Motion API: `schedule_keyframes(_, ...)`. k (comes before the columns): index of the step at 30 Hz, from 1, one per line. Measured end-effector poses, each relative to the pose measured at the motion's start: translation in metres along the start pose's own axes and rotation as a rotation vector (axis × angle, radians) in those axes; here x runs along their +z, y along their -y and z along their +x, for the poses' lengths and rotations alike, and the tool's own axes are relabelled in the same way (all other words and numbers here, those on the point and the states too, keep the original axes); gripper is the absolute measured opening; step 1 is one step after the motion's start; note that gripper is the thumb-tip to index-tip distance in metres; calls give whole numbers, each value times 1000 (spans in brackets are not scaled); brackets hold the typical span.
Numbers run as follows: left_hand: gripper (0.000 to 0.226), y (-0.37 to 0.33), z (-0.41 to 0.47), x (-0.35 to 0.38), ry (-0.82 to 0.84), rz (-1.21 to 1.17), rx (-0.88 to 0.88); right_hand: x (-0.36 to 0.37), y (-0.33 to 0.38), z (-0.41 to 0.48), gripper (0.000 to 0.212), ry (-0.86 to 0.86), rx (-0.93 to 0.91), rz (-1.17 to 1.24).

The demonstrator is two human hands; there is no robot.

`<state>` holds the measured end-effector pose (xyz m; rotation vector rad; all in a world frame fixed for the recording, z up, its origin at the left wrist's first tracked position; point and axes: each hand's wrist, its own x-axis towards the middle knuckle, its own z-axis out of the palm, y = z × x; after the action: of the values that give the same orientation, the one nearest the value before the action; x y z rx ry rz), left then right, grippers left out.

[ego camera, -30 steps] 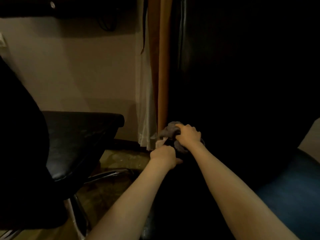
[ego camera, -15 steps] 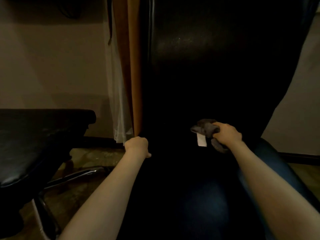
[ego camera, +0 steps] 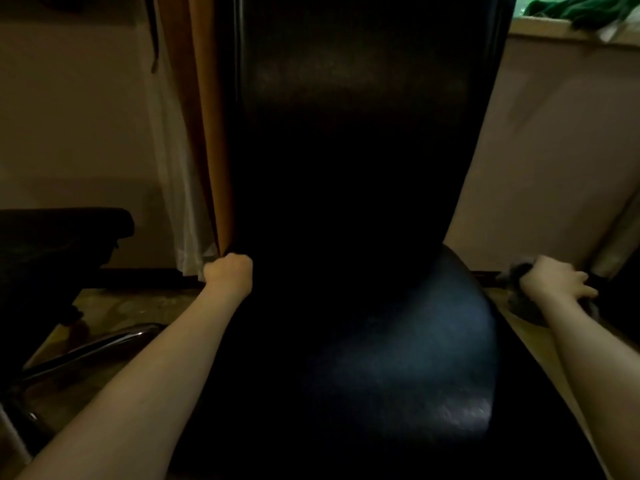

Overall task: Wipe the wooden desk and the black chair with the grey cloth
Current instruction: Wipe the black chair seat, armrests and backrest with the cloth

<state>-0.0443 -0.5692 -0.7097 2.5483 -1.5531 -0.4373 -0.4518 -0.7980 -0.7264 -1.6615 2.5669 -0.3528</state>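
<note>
gripping the left edge of the black chair (ego camera: 363, 174), the left hand (ego camera: 228, 275) is curled tight; the right hand (ego camera: 554, 280) clutches the grey cloth (ego camera: 519, 304) beside its right edge.

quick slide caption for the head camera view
Head view: left hand grips the black chair at its left edge; right hand holds the grey cloth beside the seat's right side.

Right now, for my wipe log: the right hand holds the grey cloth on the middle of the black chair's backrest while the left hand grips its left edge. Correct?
No: the head view shows the right hand holding the grey cloth out past the black chair's right side, not mid-backrest. The left hand grips its left edge.
</note>
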Motion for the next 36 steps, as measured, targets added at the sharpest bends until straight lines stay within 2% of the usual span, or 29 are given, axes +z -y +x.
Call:
schedule_keyframes(3,25,-31,-7,3,-16,12,59,-16,-19,-10,34,-30,-53,168)
schedule_keyframes(6,26,-67,-11,16,-9,50,95,-28,-9,-30,38,-52,-327,306)
schedule_keyframes(10,31,-90,-13,27,55,114,52,-23,56,-95,43,-63,-658,407)
schedule_keyframes(13,33,-88,-9,28,30,111,-30,-6,111,-172,47,20,-801,384)
schedule_keyframes(17,35,-83,-4,29,-43,132,-84,33,141,-234,50,128,-962,183)
schedule_keyframes(19,37,-81,-3,26,-47,117,-50,40,142,-213,48,107,-889,159)
schedule_keyframes(22,35,-81,-5,23,-20,81,-9,35,122,-159,46,17,-636,114)
schedule_keyframes(28,31,-79,-9,28,-28,74,20,16,23,-64,36,-82,-205,59)
schedule_keyframes(31,31,-82,-11,34,-74,154,-8,-1,-13,-48,35,-73,-22,197)
schedule_keyframes(33,32,-85,-13,35,-59,191,-21,-14,-21,-49,38,-69,-78,386)
schedule_keyframes(36,30,-95,-19,39,-72,254,-8,-26,0,-75,38,-66,-402,559)
